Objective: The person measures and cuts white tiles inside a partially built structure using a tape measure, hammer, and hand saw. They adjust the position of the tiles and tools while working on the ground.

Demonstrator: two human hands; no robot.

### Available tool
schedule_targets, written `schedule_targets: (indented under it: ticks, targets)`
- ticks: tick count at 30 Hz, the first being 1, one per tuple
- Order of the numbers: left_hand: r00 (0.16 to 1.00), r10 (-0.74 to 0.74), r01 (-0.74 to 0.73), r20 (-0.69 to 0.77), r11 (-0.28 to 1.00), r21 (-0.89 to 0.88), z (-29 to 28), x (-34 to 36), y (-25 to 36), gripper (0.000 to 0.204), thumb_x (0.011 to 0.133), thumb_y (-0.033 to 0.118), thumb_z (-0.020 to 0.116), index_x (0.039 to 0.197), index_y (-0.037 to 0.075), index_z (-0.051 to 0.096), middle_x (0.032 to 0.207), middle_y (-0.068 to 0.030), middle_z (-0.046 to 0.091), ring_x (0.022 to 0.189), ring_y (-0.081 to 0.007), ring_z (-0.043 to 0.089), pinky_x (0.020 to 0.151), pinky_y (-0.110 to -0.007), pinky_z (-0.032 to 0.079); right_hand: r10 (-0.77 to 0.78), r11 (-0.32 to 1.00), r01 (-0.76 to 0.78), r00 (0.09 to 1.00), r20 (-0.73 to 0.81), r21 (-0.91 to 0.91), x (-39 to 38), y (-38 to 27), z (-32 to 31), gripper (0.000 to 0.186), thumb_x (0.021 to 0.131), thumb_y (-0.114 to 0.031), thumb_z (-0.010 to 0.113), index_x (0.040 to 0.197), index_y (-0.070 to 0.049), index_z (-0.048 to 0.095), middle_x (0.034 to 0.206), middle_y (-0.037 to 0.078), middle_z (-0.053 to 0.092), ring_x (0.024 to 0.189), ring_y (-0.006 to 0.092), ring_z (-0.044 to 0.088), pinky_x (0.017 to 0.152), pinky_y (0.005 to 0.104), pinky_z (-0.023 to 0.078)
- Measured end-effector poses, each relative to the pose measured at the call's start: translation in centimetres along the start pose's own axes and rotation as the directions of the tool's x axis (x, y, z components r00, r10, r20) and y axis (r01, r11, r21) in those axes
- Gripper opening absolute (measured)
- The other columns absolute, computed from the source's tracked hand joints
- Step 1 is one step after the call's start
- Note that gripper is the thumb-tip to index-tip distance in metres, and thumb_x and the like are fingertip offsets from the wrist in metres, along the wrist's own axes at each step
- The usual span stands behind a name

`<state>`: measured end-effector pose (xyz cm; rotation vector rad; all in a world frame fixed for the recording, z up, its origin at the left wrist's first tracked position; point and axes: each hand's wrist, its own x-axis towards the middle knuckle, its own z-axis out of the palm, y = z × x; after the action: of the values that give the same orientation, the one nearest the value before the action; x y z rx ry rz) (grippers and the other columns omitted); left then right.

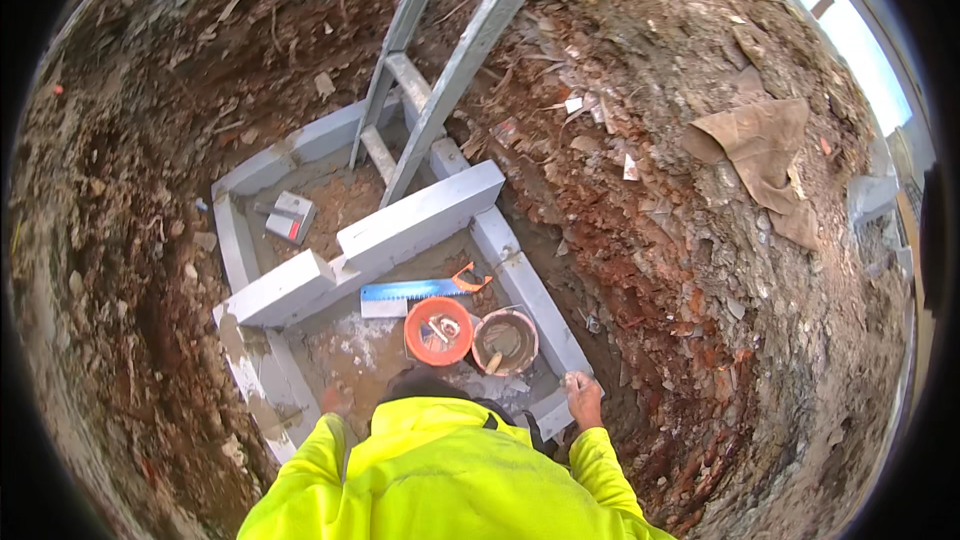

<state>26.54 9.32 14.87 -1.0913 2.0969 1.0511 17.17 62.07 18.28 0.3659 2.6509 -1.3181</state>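
Observation:
My right hand (584, 401) is closed at the near right corner of the low wall of pale grey blocks (545, 315). Whatever its fingers may hold is too small to make out. Partly hidden by my yellow sleeve, my left hand (337, 401) is blurred near the left wall (287, 380). Between the hands stand an orange bucket (437, 350) with small items inside and a bucket of grey mortar (522, 337) with a wooden handle (494, 364) showing in it. Beyond them lies a handsaw (410, 290) with a blue blade and orange handle, over a small block piece (384, 309).
A cross wall of blocks (420, 215), stepped lower in the middle, divides the enclosure. Behind it stands a metal ladder (470, 55), near a grey box-like tool (291, 217). Steep earth banks (640, 240) surround the pit; a brown cloth (765, 155) lies on the right one.

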Motion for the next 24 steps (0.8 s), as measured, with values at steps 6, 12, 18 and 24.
schedule_targets:
  ticks: [6, 12, 18, 24]
  targets:
    - [0.996, 0.07, -0.074, -0.063, 0.995, -0.064, 6.5, -2.1, -3.2, 0.054, 0.089, 0.037, 0.057, 0.132, 0.005, 0.059, 0.133, -0.0214, 0.059, 0.126, -0.0363, 0.054, 0.107, -0.041, 0.041, -0.023, 0.997, 0.005, 0.977, 0.213, 0.081, -0.5, 2.7, -1.9, 0.009, 0.096, -0.006, 0.054, 0.094, -0.001, 0.062, 0.078, 0.003, 0.063, 0.069, 0.0105, 0.056, 0.066, 0.0274, 0.049]
    - [0.999, -0.037, 0.039, 0.016, 0.994, -0.106, 12.2, -5.0, -15.9, 0.052, 0.09, 0.036, 0.056, 0.131, 0.005, 0.06, 0.132, -0.0209, 0.06, 0.124, -0.0363, 0.055, 0.106, -0.042, 0.041, -0.012, 0.982, 0.085, 0.92, 0.392, -0.171, -3.2, 3.4, -2.1, 0.01, 0.08, -0.004, 0.071, 0.083, -0.001, 0.062, 0.074, 0.003, 0.062, 0.066, 0.01, 0.054, 0.064, 0.0275, 0.046]
    - [0.974, -0.208, 0.208, -0.086, 0.978, -0.02, 5.6, -7.9, -12.9, 0.039, 0.087, 0.024, 0.061, 0.121, 0.005, 0.068, 0.12, -0.0224, 0.066, 0.111, -0.0372, 0.063, 0.096, -0.04, 0.048, 0.167, 0.986, -0.145, 0.916, 0.365, -0.088, -1.3, 7.9, -2.6, 0.009, 0.083, -0.001, 0.062, 0.091, 0.0, 0.065, 0.072, 0.005, 0.062, 0.064, 0.0143, 0.057, 0.06, 0.0328, 0.048]
    - [0.897, 0.071, -0.046, -0.436, 0.997, 0.067, -1.4, 1.3, -11.4, 0.032, 0.087, 0.016, 0.062, 0.115, 0.003, 0.069, 0.098, -0.0178, 0.073, 0.09, -0.0324, 0.071, 0.084, -0.037, 0.054, -0.003, 1.0, 0.007, 0.906, 0.424, -0.007, -0.1, 7.5, 3.7, 0.016, 0.089, -0.006, 0.056, 0.096, 0.001, 0.068, 0.071, 0.012, 0.063, 0.067, 0.0231, 0.063, 0.063, 0.0384, 0.049]
